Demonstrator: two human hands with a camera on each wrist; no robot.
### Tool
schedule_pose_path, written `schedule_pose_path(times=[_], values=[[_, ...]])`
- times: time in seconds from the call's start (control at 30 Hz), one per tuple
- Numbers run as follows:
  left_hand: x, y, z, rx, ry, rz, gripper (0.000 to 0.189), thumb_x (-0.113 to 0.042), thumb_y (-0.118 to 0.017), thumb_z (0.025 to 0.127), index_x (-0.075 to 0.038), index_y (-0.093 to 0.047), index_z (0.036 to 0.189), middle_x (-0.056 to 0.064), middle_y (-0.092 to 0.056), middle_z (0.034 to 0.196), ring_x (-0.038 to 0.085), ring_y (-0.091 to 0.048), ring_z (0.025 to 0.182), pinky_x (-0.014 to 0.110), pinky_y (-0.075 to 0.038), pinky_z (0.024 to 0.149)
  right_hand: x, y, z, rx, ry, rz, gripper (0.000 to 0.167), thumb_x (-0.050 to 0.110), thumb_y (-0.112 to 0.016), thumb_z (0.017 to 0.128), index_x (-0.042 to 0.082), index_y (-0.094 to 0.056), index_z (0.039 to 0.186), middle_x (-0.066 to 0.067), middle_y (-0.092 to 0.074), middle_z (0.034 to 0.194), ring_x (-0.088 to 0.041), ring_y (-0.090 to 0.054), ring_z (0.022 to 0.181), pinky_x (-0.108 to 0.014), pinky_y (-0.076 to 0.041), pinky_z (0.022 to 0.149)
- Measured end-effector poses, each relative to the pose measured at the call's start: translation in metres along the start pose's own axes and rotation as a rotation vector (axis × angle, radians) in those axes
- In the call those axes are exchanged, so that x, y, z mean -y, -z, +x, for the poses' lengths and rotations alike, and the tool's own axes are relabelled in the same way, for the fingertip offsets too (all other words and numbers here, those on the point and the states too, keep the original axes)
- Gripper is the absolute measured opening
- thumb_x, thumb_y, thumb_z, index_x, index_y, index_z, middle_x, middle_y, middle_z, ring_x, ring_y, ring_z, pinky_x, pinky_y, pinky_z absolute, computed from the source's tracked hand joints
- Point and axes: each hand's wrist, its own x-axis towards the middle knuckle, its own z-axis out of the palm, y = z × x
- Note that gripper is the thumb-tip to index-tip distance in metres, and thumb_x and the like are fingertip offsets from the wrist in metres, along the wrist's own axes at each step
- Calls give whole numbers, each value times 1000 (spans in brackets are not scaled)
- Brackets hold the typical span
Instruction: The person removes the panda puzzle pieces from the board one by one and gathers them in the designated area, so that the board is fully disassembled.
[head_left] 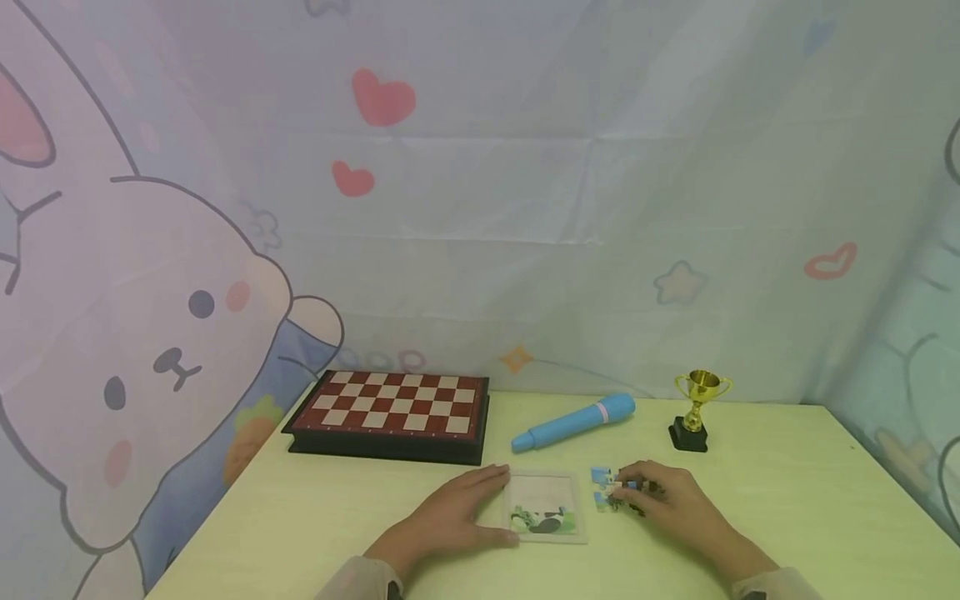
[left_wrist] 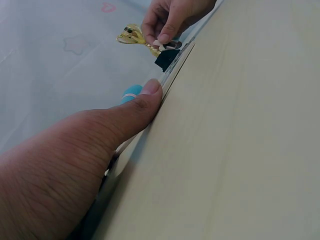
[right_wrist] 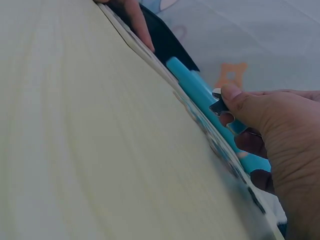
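A square puzzle tray (head_left: pixel 582 508) with a pale border lies on the table, panda-and-greenery pieces (head_left: pixel 551 521) along its lower part. My left hand (head_left: pixel 450 512) rests at the tray's left side, fingertips by the upper corner and thumb by the lower one, fingers fairly straight. To the right, my right hand (head_left: pixel 678 504) pinches a small jigsaw piece (right_wrist: pixel 219 106) between thumb and fingers, raised off the table in the right wrist view. Several loose jigsaw pieces (head_left: pixel 600 476) lie beside and partly under that hand; some are hidden by it.
Behind my left hand sits a red-and-white chessboard box (head_left: pixel 397 404). A blue pen-shaped tube (head_left: pixel 573 426) lies behind the tray. At the back right stands a small gold trophy (head_left: pixel 697 408) on a black base. A printed cloth (head_left: pixel 480 275) hangs behind the table (head_left: pixel 795 492).
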Motion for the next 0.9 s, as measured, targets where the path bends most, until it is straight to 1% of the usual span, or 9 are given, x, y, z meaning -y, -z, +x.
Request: schedule_pose_path(times=[0.17,0.23,0.37,0.4,0.5,0.6,0.7,0.83,0.9], values=[[-1,0,0,-2,-6,3,92,-77,-58,84,-20,-42,155,-7,-35,161,21,-34,147,48,-32,118,-11,18,-13,-40,-28,-50,19,15,-79,88,28,-71,100,14,-71,93,-2,-58,67,-22,-50,57],[-1,0,0,-2,-7,2,92,-77,-58,84,-20,-42,155,-7,-35,161,21,-34,147,49,-32,118,-15,26,-18,-54,-39,-68,18,14,-78,88,27,-72,99,14,-70,87,-2,-56,65,-21,-48,54],[-1,-1,1,0,-1,4,93,-77,-57,84,-20,-41,155,-8,-34,161,20,-33,147,48,-32,118,-21,39,-28,-78,-60,-105,17,12,-78,89,27,-72,97,17,-69,83,-2,-53,61,-21,-45,52],[-1,-1,0,1,1,2,93,-77,-58,84,-20,-41,155,-8,-34,161,20,-33,147,48,-32,118,-22,42,-31,-79,-67,-114,18,12,-78,89,27,-72,96,19,-67,80,-2,-52,61,-21,-44,52],[-2,-1,0,2,3,-3,93,-77,-58,84,-20,-41,155,-8,-35,161,20,-33,147,48,-32,118,-24,48,-37,-75,-85,-117,19,12,-78,89,29,-72,94,21,-67,81,-1,-54,61,-21,-45,53],[-2,-1,-1,3,2,-8,92,-76,-59,84,-20,-41,155,-6,-35,161,21,-33,147,49,-32,118,-27,51,-42,-42,-104,-78,17,13,-76,90,29,-72,95,19,-68,82,-2,-58,63,-21,-48,55],[-2,0,-1,6,5,-7,93,-77,-58,84,-20,-40,156,-7,-34,161,22,-33,147,49,-31,118,-30,51,-43,-14,-107,-55,16,14,-76,91,29,-72,96,19,-67,81,-2,-57,63,-22,-48,54],[-2,2,-2,10,16,-9,94,-78,-57,84,-21,-40,156,-7,-33,162,22,-32,148,49,-31,118,-34,47,-41,-12,-78,-109,16,15,-77,90,29,-72,97,20,-64,84,0,-53,66,-21,-47,56],[-3,2,-2,11,19,-11,94,-79,-57,84,-21,-40,156,-7,-33,162,22,-32,148,49,-31,118,-34,45,-41,-19,-66,-148,16,16,-77,90,29,-72,97,21,-63,87,1,-54,70,-21,-48,59]])
